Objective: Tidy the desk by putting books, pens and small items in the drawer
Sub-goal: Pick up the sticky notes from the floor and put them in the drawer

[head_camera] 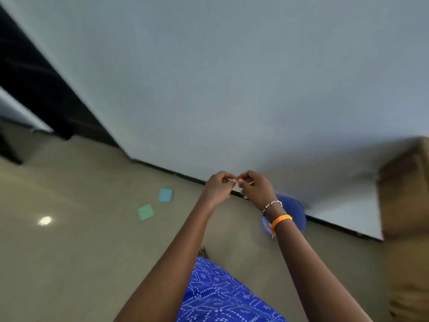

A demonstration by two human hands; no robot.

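Note:
My left hand (218, 185) and my right hand (254, 187) meet in front of me, low by the wall, fingers curled. Between their fingertips is a small white item (235, 185), pinched from both sides; the blur hides what it is. On the floor to the left lie a blue square pad (166, 195) and a green square pad (145, 212), apart from both hands. No desk or drawer is in view.
A pale wall (232, 89) with a dark baseboard (325, 223) runs across the view. A blue object (293, 211) lies on the floor behind my right wrist. A brown wooden piece of furniture (406, 205) stands at the right. A dark panel (34, 77) is at left.

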